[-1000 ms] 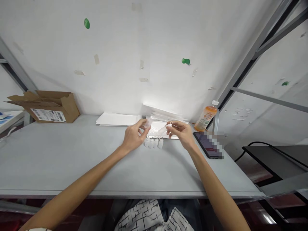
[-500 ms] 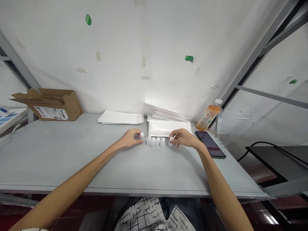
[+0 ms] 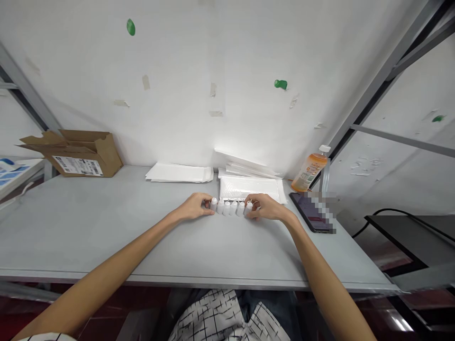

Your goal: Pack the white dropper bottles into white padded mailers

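Note:
Several small white bottles [image 3: 227, 208] stand upright in a row on the grey table [image 3: 170, 255]. At the row's left end, my left hand [image 3: 197, 206] is closed with thumb and fingers on the outermost small white bottle [image 3: 213, 204]. On the opposite end, my right hand [image 3: 263, 207] grips another small white bottle [image 3: 249, 208] between thumb and fingers. Both end bottles sit close beside the ones in the middle. The fingertips behind the bottles are partly hidden.
Behind the row lie white padded envelopes [image 3: 249, 188] and a flat white stack [image 3: 179, 173]. An open cardboard box [image 3: 88, 154] stands at the back left. To the right are an orange drink bottle [image 3: 310, 170] and a phone [image 3: 311, 213].
Both hands have moved inward with their bottles. The gaps at the two ends of the row have narrowed, and the end bottles now stand close against the others.

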Tool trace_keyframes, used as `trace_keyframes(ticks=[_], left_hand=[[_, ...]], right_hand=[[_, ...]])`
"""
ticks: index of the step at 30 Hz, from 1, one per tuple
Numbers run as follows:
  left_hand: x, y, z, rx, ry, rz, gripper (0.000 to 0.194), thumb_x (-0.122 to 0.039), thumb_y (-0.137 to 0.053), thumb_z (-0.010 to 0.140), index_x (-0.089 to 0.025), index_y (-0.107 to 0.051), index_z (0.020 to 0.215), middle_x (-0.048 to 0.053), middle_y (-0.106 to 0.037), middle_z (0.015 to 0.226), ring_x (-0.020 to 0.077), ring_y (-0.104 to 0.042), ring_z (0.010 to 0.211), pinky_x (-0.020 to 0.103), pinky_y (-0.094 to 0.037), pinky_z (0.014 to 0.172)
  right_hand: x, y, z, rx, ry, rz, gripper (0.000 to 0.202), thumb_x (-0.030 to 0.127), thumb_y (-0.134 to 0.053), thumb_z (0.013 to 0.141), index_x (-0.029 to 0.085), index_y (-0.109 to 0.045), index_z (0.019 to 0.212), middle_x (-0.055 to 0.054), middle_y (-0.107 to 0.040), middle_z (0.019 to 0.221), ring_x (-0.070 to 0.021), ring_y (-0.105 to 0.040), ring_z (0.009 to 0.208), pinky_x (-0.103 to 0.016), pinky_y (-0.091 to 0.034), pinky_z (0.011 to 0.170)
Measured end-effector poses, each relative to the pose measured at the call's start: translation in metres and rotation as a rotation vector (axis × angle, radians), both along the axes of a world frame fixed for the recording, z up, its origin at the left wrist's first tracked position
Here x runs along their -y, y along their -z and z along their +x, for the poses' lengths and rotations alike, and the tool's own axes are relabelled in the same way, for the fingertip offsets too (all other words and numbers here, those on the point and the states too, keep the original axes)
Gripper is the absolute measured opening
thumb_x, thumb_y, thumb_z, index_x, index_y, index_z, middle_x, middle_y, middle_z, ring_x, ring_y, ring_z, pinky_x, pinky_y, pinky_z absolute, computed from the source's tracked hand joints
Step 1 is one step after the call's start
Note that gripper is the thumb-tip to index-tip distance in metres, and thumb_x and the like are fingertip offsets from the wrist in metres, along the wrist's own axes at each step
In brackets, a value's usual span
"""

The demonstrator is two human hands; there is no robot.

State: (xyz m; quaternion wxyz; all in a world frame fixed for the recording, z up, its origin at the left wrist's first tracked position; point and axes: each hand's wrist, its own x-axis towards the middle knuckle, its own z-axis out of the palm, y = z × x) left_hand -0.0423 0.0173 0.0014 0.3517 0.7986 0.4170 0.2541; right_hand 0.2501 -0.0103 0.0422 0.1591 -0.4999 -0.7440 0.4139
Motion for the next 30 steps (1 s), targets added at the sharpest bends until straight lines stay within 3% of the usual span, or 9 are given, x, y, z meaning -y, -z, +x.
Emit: trace_keyframes(ticks=[8,13,15,18,20,23,30], left_hand=[[0.001,0.004,0.006,0.012,0.019,0.020,0.020,-0.035,-0.070,0.070,-0.017,-0.061,0.072,-0.003,-0.051,0.072,0.0135,-0.047,0.069,0.026,-0.036,0.065],[0.003,0.004,0.006,-0.008,0.020,0.065,0.020,-0.037,-0.071,0.071,-0.018,-0.067,0.078,-0.002,-0.054,0.074,0.0143,-0.049,0.070,0.027,-0.039,0.066],[0.003,0.005,0.006,-0.012,0.014,0.078,0.032,-0.041,-0.075,0.070,-0.019,-0.072,0.093,0.000,-0.061,0.083,0.0168,-0.053,0.076,0.029,-0.043,0.071],[0.005,0.009,0.010,0.012,-0.044,0.080,0.066,-0.050,-0.082,0.063,-0.021,-0.069,0.120,0.005,-0.068,0.105,0.0218,-0.059,0.091,0.034,-0.048,0.084],[0.006,0.011,0.015,0.043,-0.088,0.068,0.075,-0.054,-0.083,0.059,-0.022,-0.067,0.126,0.007,-0.068,0.117,0.0247,-0.061,0.099,0.036,-0.049,0.090],[0.008,0.012,0.023,0.075,-0.129,0.048,0.073,-0.056,-0.083,0.058,-0.023,-0.069,0.122,0.007,-0.068,0.123,0.0277,-0.062,0.107,0.038,-0.050,0.094],[0.011,0.012,0.030,0.063,-0.185,0.076,0.059,-0.055,-0.083,0.059,-0.024,-0.075,0.109,0.006,-0.071,0.115,0.0288,-0.063,0.105,0.040,-0.050,0.094]], right_hand=[[-0.004,0.010,0.000,-0.023,-0.017,0.039,0.034,0.026,-0.071,0.067,0.021,-0.058,0.098,0.004,-0.062,0.062,-0.0174,-0.061,0.055,-0.031,-0.050,0.060],[-0.003,0.011,-0.005,0.005,-0.005,0.066,0.034,0.034,-0.074,0.069,0.020,-0.059,0.097,0.004,-0.061,0.061,-0.0160,-0.057,0.052,-0.030,-0.047,0.056],[-0.002,0.010,-0.007,0.020,-0.013,0.090,0.030,0.035,-0.073,0.071,0.020,-0.059,0.093,0.004,-0.060,0.060,-0.0151,-0.055,0.051,-0.029,-0.045,0.056],[-0.001,0.009,-0.010,0.027,-0.031,0.121,0.023,0.037,-0.070,0.074,0.020,-0.059,0.087,0.004,-0.058,0.058,-0.0142,-0.053,0.050,-0.028,-0.043,0.056],[0.001,0.008,-0.012,0.024,-0.043,0.142,0.020,0.036,-0.068,0.077,0.020,-0.058,0.082,0.004,-0.057,0.058,-0.0140,-0.052,0.050,-0.028,-0.042,0.056],[0.002,0.006,-0.014,0.025,-0.058,0.170,0.018,0.035,-0.066,0.078,0.020,-0.056,0.076,0.004,-0.056,0.058,-0.0138,-0.052,0.052,-0.028,-0.041,0.057],[0.003,0.006,-0.016,0.047,-0.052,0.177,0.016,0.033,-0.066,0.078,0.020,-0.057,0.076,0.004,-0.056,0.058,-0.0149,-0.053,0.055,-0.027,-0.039,0.058]])
